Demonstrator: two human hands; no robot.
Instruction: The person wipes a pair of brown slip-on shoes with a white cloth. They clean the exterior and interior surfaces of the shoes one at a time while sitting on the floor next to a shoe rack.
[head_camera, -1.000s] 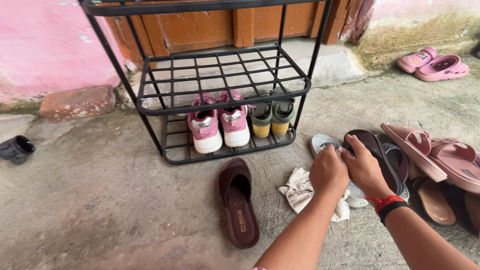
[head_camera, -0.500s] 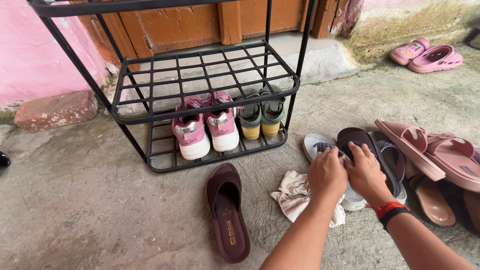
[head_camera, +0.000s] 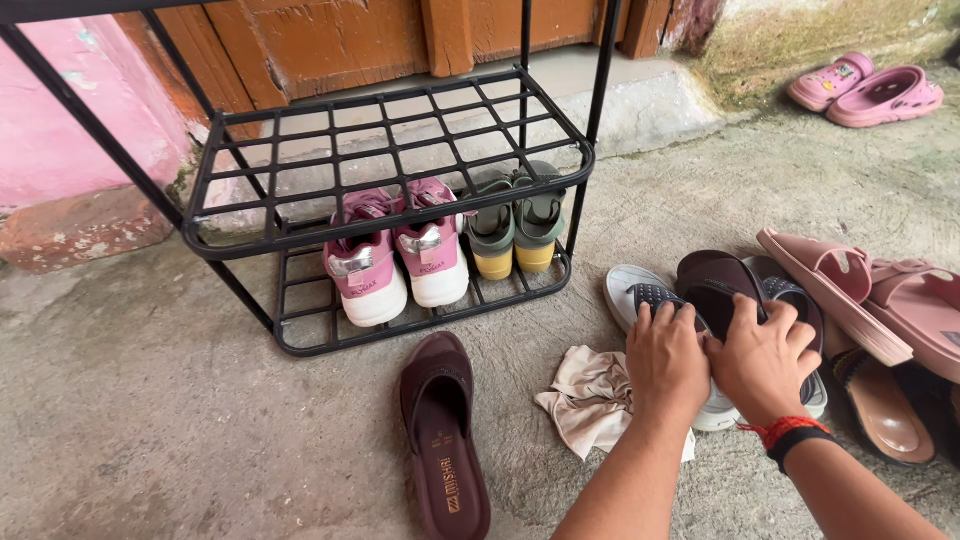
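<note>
1. The dark brown slipper (head_camera: 722, 285) lies on the floor, right of the rack (head_camera: 400, 160), its long axis running far-left to near-right.
2. Right hand (head_camera: 765, 358) fingers curl around its near edge; left hand (head_camera: 665, 360) rests bent-fingered just left, on the white sandal (head_camera: 632, 292).

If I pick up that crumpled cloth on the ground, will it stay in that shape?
Probably not. The beige cloth lies bunched in soft folds, so it would likely flop and hang loose. It looks thin, so probably very light. It shouldn't roll or break, though a pinch might lift only one corner.
</note>
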